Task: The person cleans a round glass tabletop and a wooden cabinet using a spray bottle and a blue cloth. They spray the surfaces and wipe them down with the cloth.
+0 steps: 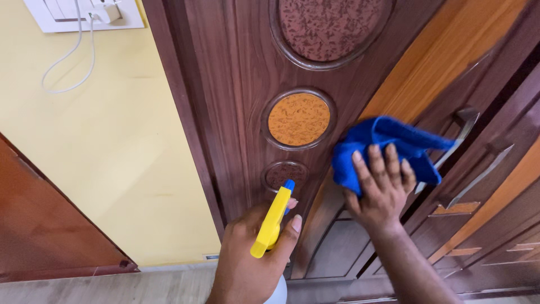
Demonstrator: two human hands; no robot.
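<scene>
My left hand (253,256) grips a spray bottle with a yellow trigger head and blue nozzle (274,217), pointed at a dark brown wooden door (236,84). The door has oval inlays, an orange one (298,119) in the middle and darker ones above and below. My right hand (381,183) presses a blue cloth (388,147) flat against the door's right edge, just right of the orange inlay. The bottle's body is hidden under my left hand.
A metal door handle (462,130) sits right of the cloth, and a second handle (481,174) lies lower. A yellow wall (112,146) stands left, with a white switch plate (84,12) and a hanging white cable (70,53). Pale floor (101,287) runs along the bottom.
</scene>
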